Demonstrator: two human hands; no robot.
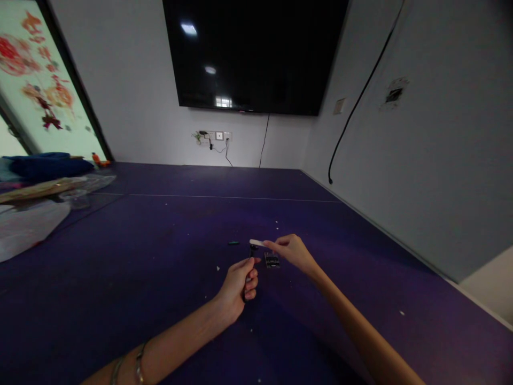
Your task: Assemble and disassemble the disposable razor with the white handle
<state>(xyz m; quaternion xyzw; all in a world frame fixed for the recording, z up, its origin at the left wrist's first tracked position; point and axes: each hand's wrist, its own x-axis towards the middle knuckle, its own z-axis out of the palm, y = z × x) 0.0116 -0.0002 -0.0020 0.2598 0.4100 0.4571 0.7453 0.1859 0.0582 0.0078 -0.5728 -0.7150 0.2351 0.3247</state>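
My left hand is closed around a slim dark handle, which stands roughly upright. A small dark head tops it, too small to make out in detail. Between the thumb and fingers of my right hand is a flat white strip. Its far end lies at the top of the dark head; whether the two touch I cannot tell. Just below the right hand, a small dark, slotted case rests on the purple surface. A short dark-green stick lies beyond the left hand.
White scraps are scattered over the surface. At the far left are a blue cloth bundle and a clear plastic bag. A black cable hangs along the right wall. A television hangs on the back wall.
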